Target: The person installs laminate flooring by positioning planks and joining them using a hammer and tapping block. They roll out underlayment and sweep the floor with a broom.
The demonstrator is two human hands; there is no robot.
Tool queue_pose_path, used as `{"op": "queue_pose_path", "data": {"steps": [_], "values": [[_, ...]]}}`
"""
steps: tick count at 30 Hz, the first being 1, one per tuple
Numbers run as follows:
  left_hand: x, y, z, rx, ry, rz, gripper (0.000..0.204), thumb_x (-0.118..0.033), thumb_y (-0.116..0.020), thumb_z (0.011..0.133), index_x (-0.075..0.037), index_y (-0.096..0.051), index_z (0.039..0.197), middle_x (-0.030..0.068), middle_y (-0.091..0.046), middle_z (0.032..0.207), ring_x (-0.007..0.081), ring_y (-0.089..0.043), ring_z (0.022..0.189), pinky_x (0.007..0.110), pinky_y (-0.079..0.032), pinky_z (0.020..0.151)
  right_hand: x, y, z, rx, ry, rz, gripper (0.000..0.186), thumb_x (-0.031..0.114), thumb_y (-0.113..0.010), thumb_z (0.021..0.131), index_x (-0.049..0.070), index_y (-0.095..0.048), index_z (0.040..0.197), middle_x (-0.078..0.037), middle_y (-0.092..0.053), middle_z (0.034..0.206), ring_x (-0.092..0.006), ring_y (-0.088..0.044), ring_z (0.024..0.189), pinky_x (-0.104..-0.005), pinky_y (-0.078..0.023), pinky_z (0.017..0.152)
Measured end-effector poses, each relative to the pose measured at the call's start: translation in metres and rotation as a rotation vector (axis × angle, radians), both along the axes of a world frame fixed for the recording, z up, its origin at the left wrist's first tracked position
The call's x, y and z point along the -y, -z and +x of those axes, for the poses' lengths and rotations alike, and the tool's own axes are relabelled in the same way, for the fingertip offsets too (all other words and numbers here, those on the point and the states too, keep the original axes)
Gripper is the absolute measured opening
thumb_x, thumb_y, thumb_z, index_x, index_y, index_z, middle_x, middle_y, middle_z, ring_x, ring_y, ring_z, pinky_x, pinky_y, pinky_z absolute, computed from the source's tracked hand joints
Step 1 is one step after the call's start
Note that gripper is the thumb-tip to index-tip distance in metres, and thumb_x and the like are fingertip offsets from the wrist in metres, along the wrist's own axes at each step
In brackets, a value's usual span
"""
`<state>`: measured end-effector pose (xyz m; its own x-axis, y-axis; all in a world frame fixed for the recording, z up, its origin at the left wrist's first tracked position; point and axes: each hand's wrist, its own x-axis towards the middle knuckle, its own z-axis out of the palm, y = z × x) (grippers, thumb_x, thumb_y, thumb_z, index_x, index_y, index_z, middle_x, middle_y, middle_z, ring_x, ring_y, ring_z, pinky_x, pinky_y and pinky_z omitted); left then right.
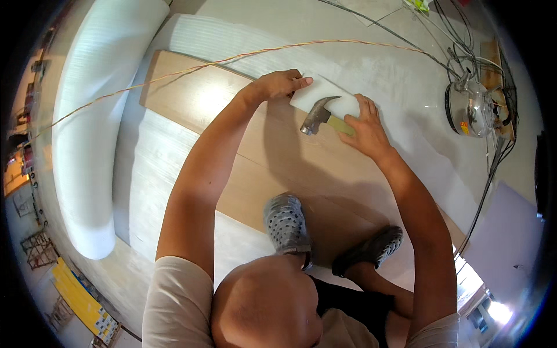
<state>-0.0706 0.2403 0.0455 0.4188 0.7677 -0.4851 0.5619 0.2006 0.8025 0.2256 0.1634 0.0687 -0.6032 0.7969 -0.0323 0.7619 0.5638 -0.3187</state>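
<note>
My left hand [281,85] grips the left end of a flat white block [328,90], its thumb on top. The block lies along the far edge of the light wood-coloured planks [243,139]. In my right hand [368,129] is a claw hammer [316,117], held by its yellow-green handle with the dark metal head pointing left above the planks. Fingers of that hand also reach over the block's right end. Whether the block presses against the plank edge is hidden from here.
White foam underlay [156,180] spreads beneath the planks, and a thick foam roll [93,127] lies at left. My grey perforated clogs [285,223] stand on the planks. A twisted red-yellow wire [255,52] crosses overhead. A shiny round appliance [473,107] and dark cables [493,168] are at right.
</note>
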Motion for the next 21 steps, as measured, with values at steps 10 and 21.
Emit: {"op": "queue_pose_path", "data": {"steps": [10, 21], "values": [[-0.009, 0.017, -0.006, -0.097, 0.037, 0.137, 0.085, -0.047, -0.076, 0.084, 0.006, -0.042, 0.141, 0.0291, -0.062, 0.122, 0.0352, -0.062, 0.112, 0.041, -0.05, 0.092, -0.021, 0.005, -0.013, -0.015, 0.011, -0.021, 0.036, 0.026, -0.085, 0.066, 0.006, -0.073, 0.092, -0.033, -0.037, 0.144, -0.0485, -0.037, 0.132, -0.0546, -0.034, 0.109], [-0.007, 0.011, 0.0, -0.235, 0.107, 0.165, 0.086, -0.036, -0.082, 0.079, 0.006, -0.04, 0.142, 0.0315, -0.059, 0.129, 0.0417, -0.057, 0.123, 0.045, -0.046, 0.101, -0.02, 0.005, -0.014, -0.044, 0.045, -0.027, 0.031, 0.027, -0.083, 0.074, 0.003, -0.072, 0.091, -0.025, -0.038, 0.146, -0.0446, -0.038, 0.131, -0.0511, -0.036, 0.108]]}}
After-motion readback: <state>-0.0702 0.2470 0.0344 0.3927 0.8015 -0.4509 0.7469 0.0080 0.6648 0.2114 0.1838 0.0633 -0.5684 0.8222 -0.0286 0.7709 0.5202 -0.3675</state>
